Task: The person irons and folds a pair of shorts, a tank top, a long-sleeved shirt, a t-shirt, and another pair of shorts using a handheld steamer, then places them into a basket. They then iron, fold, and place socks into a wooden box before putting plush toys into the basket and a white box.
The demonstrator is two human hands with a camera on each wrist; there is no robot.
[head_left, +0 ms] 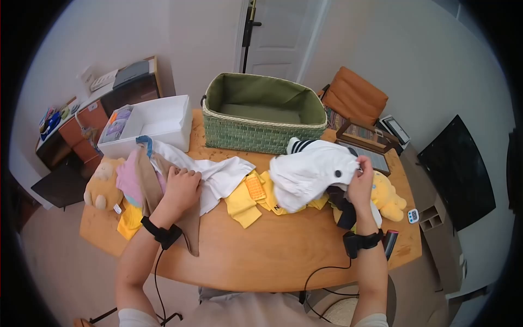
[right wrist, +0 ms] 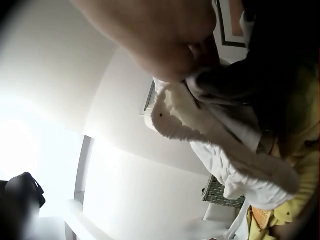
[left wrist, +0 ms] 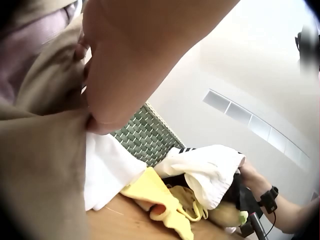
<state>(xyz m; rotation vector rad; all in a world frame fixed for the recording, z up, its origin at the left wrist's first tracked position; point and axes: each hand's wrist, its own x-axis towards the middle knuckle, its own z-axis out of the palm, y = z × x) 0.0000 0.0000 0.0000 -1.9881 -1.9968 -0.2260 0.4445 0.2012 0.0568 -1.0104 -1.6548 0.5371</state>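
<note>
My left hand (head_left: 183, 187) pinches a tan garment (head_left: 193, 234) on the left of the table, its fingertips partly behind the cloth in the left wrist view. Pink cloth (head_left: 131, 174) lies beside the tan fabric, and a white garment (head_left: 220, 177) spreads out to the right of that hand. On the other side, my right hand (head_left: 360, 182) grips the edge of a white piece of clothing (head_left: 305, 174) with black dots and a striped end, lifted over the pile. Its gathered opening (right wrist: 175, 125) hangs below the fingers. Dark cloth (head_left: 343, 210) lies under the right hand.
Behind the clothes stand a green woven basket (head_left: 256, 136) and a white bin (head_left: 174, 131) with small things inside. Yellow cloth (head_left: 242, 210) and an orange item (head_left: 254, 187) lie mid-table. Plush toys (head_left: 103, 185) sit at both sides, with a small timer (head_left: 413, 216) at right.
</note>
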